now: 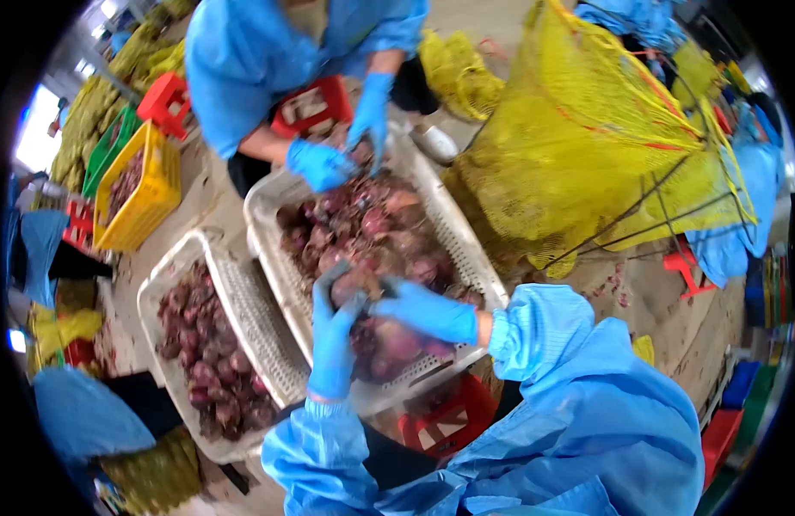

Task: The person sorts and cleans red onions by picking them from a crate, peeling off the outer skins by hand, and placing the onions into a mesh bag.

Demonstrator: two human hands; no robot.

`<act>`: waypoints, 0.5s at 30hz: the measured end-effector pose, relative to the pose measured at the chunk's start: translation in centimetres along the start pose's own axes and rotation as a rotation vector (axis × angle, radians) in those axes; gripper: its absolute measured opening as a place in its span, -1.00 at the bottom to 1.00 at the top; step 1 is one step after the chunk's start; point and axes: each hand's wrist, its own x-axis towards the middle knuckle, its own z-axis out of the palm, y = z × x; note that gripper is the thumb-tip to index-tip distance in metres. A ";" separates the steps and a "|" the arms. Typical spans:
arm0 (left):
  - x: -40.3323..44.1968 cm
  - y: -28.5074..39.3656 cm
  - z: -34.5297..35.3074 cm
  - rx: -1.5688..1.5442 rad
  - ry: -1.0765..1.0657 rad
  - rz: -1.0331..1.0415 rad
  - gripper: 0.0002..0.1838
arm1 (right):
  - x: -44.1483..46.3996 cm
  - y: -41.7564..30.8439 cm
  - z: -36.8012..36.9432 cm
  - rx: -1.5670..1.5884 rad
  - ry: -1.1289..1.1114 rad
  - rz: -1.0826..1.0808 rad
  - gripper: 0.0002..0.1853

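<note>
My left hand (333,340), in a blue glove, is closed around a red onion (356,285) above the near end of a white plastic crate (490,284). From the other side, my right hand (428,311), also gloved in blue, has its fingers pinched against the same onion. Some blur hides whether a small tool is between the fingers. Beneath both hands, the crate holds many red onions (376,224) with loose dry skins. At its far end a co-worker's two blue-gloved hands (324,165) are at work among the onions.
A second white crate (212,245) of smaller onions (212,353) stands to the left. Farther left is a yellow crate (144,206). A big yellow mesh bag (587,146) on a metal frame stands at the right. Red stools (449,417) are on the floor.
</note>
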 end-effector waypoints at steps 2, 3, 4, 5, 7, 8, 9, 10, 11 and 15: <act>-0.4 0.8 0.9 0.137 -0.015 0.047 -0.39 | 0.1 0.6 0.0 -0.078 0.058 -0.024 -0.31; -0.6 1.1 1.1 0.198 -0.025 0.052 -0.40 | 1.0 2.0 -0.5 -0.153 0.008 0.002 -0.24; -0.7 1.5 1.3 0.197 -0.024 0.057 -0.41 | -0.3 0.1 -0.2 -0.270 0.053 0.037 -0.19; -0.6 1.4 1.2 0.198 -0.022 0.060 -0.41 | 0.3 1.1 0.0 -0.315 0.074 -0.027 -0.26; 0.0 0.2 -0.2 0.272 -0.056 0.091 -0.46 | -2.0 -2.4 -0.1 -0.211 0.016 0.084 -0.39; 0.0 0.2 0.0 0.262 -0.052 0.060 -0.48 | -3.0 -3.9 0.1 -0.163 0.016 0.095 -0.42; -0.1 0.6 0.0 0.258 -0.040 0.027 -0.51 | -2.4 -2.8 0.1 -0.233 0.025 0.068 -0.43; -0.1 0.4 -0.4 0.289 -0.030 0.007 -0.54 | -2.5 -2.6 0.0 -0.273 0.026 0.103 -0.41; 0.2 -0.3 -0.8 0.375 -0.039 0.086 -0.58 | -2.2 -2.0 0.1 -0.255 0.006 0.124 -0.42; 0.3 -0.9 -1.0 0.229 0.006 -0.011 -0.62 | 1.3 6.1 0.8 -0.075 -0.038 0.075 -0.52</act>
